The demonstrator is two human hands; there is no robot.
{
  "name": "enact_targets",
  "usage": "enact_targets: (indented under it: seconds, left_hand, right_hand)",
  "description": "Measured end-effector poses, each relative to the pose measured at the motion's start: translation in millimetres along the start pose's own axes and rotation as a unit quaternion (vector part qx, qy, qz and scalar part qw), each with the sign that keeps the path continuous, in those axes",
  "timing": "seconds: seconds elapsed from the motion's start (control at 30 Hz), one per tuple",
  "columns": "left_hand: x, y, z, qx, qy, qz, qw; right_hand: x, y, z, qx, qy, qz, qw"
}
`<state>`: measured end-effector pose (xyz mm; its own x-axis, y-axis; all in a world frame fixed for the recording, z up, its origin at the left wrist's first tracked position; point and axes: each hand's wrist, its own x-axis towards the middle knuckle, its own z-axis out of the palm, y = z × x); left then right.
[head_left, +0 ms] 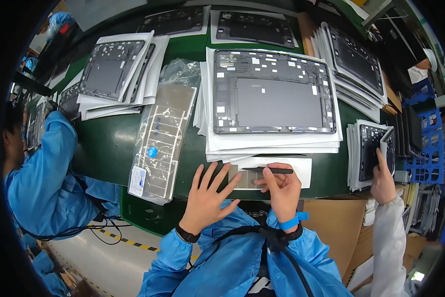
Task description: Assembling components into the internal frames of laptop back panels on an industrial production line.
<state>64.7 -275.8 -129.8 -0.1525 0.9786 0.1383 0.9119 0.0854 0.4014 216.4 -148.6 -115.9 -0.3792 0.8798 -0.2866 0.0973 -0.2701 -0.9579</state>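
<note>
My left hand (207,198) is spread open at the front edge of the table, its fingertips by the left end of a small grey-brown sheet (241,185) marked with pale lines. That sheet lies over a white sheet (305,171). My right hand (285,190) is closed on black tweezers (281,171), their thin tip pointing left above the grey-brown sheet. Just beyond both hands lies a dark tablet housing (282,106) dotted with small white patches, on a stack of white foam sheets (272,145).
Left of the stack lies a clear plastic bag (158,143) of similar lined sheets. More housings in foam stand left (108,72), behind (254,28) and right (356,59). A co-worker's hand (382,180) holds a housing at right; another person in blue (44,168) sits left.
</note>
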Motion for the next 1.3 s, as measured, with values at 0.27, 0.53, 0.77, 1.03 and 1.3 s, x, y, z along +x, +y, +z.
enact_targets:
  seconds: [0.27,0.53,0.77,1.03,1.3]
  left_hand:
    - [2,-12,0,-0.006,-0.035,0.000,0.999]
    - [3,-13,1,-0.013,-0.036,0.006,0.999]
    - [1,-14,1,-0.021,-0.035,0.001,0.999]
    - [3,-14,0,-0.020,-0.032,-0.003,0.999]
    - [3,-14,-1,-0.022,-0.040,-0.005,0.999]
  right_hand:
    - [2,8,21,-0.053,0.026,0.002,0.998]
    - [3,4,20,-0.039,0.031,0.032,0.998]
    - [-2,14,25,-0.037,0.033,-0.045,0.998]
    - [-2,14,16,-0.072,0.040,-0.073,0.994]
    - [1,11,14,-0.079,0.001,-0.049,0.996]
